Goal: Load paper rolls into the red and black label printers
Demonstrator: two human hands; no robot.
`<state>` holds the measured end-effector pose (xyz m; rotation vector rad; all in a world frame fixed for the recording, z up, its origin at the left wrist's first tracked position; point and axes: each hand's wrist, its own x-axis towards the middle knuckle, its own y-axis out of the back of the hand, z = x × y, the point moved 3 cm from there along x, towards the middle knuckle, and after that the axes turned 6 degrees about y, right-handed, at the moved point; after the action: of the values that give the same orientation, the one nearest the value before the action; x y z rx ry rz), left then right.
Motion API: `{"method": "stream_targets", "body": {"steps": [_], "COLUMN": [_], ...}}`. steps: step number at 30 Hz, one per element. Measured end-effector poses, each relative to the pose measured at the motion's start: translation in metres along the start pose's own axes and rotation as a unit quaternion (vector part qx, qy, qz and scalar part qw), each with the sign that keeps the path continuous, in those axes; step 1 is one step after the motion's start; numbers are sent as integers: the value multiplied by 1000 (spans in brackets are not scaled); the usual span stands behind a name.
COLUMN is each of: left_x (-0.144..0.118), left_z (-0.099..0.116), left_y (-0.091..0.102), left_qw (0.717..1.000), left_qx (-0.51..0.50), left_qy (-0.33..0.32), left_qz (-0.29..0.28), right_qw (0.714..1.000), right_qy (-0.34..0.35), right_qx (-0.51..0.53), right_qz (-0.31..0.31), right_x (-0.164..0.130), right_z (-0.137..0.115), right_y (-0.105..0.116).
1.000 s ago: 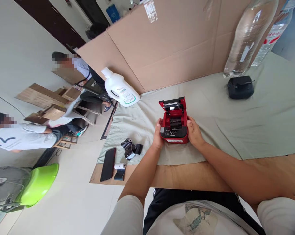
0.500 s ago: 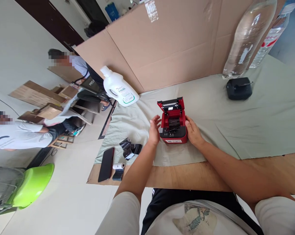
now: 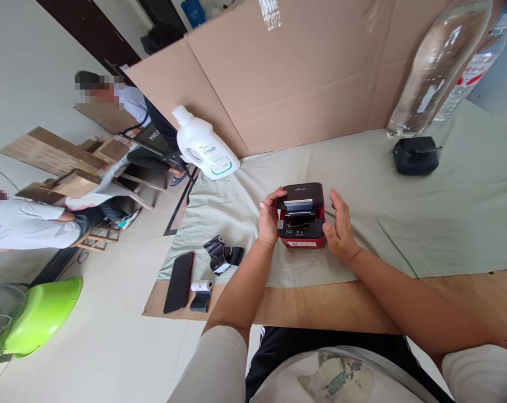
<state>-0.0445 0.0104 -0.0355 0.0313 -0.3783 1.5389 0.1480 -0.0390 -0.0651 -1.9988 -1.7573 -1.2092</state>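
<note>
A small red and black label printer point(image 3: 302, 228) sits on the cloth in front of me, its black lid point(image 3: 301, 193) tilted low over the paper bay, with a gap still at the front edge. My left hand point(image 3: 270, 217) is at the printer's left side, fingers curled onto the lid's left edge. To the right of the printer, my right hand point(image 3: 340, 229) is open with its fingers stretched upward, the thumb close to the front right corner. Whether that thumb touches the case I cannot tell. The inside of the bay is mostly hidden under the lid.
Left of my arm lie a crumpled black label strip point(image 3: 222, 254), a small paper roll point(image 3: 201, 286) and a phone point(image 3: 178, 282). A white detergent bottle point(image 3: 207, 145), a black device point(image 3: 416, 157) and water bottles point(image 3: 440, 73) stand before the cardboard wall point(image 3: 303, 78). Two people sit at left.
The printer's lid has swung down from upright to nearly closed. My left hand has moved up onto the lid's edge. My right hand has come away from the printer's side and opened.
</note>
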Motion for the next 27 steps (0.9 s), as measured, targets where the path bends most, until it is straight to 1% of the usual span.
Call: {"method": "stream_targets", "body": {"steps": [3, 7, 12, 18, 21, 24, 27], "left_x": [-17, -31, -40, -41, -41, -41, -44], "left_z": [-1, -8, -13, -16, -17, -16, -16], "left_y": [2, 3, 3, 3, 4, 4, 4], "left_qw": [998, 992, 984, 980, 980, 980, 982], "left_qx": [32, 89, 120, 119, 111, 106, 109], "left_qy": [-49, -87, -129, -155, -165, -165, -150], "left_qz": [-7, -3, -2, 17, 27, 33, 34], "right_qw": [998, 993, 983, 976, 975, 975, 979], "right_qy": [55, 106, 156, 175, 176, 174, 162], "right_qx": [-19, -54, -93, -128, -136, -137, -126], "right_qz": [-25, -18, -19, 7, 10, 10, 10], "right_x": [2, 4, 5, 5, 4, 4, 3], "right_z": [-10, -13, -14, -13, -11, -11, -13], "right_y": [0, -1, -2, -5, -6, -6, -6]}}
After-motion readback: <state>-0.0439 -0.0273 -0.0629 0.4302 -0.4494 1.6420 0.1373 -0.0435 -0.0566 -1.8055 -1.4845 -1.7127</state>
